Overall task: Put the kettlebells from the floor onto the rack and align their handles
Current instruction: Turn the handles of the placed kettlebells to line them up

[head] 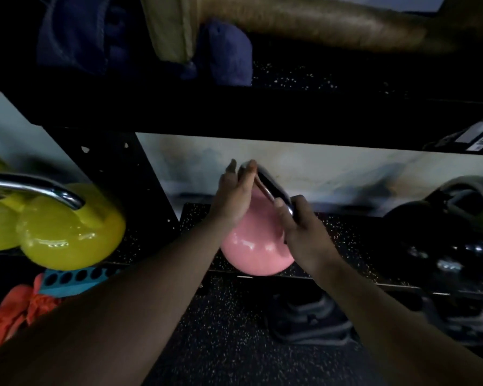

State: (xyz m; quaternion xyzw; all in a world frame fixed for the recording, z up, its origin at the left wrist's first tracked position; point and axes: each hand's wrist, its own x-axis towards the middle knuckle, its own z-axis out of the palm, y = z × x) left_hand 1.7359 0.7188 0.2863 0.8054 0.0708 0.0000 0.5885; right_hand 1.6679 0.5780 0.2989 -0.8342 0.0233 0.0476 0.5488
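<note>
A pink kettlebell [251, 250] with a chrome handle [273, 188] sits at the front edge of the rack's lower shelf [354, 240]. My right hand [299, 227] is wrapped around the handle's near end. My left hand [234, 193] presses flat against the handle's far side, fingers straight and pointing up. The handle runs diagonally, from upper left to lower right. To the left, two yellow kettlebells [70, 232] with a chrome handle [37, 188] rest on the neighbouring shelf.
Dark kettlebells [441, 229] crowd the shelf's right end. A black upright [140, 174] divides the shelf sections. Another person's leg [332, 23] and blue cloth [223, 54] appear above the rack. An orange cloth [17, 307] and a teal block [76, 277] lie lower left. Dark weights [313, 319] sit on the speckled floor.
</note>
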